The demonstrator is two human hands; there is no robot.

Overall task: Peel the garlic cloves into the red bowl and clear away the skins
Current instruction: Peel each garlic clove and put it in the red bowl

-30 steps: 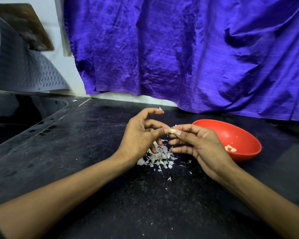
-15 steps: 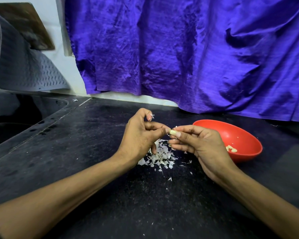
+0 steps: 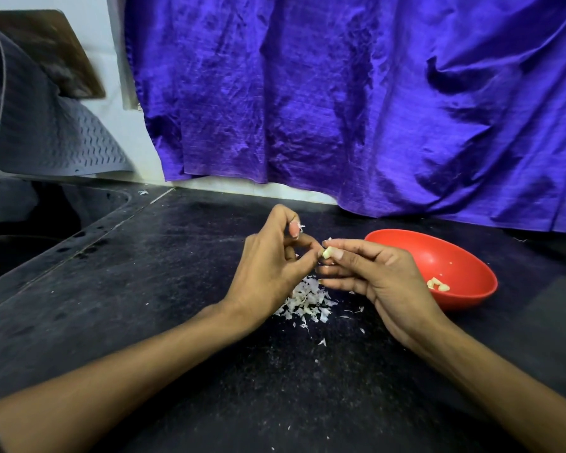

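Garlic clove (image 3: 326, 253) sits mid-frame, pinched at the fingertips of the right hand (image 3: 378, 282), with the left hand (image 3: 268, 269) touching it too, fingers curled and a scrap of skin stuck to a raised fingertip. Below them, a pile of white skins (image 3: 307, 300) lies on the dark worktop (image 3: 177, 289). Red bowl (image 3: 464, 256) is right of centre, just beside the right hand, with a few peeled pieces (image 3: 438, 284) inside. Purple cloth (image 3: 340, 93) fills the top of the frame.

A dark speckled bench (image 3: 164, 289) is filling the lower frame. A red bowl (image 3: 464, 256) is sitting at right of centre, a pile of garlic skins (image 3: 307, 300) lying just left of it, stray flakes scattered around.
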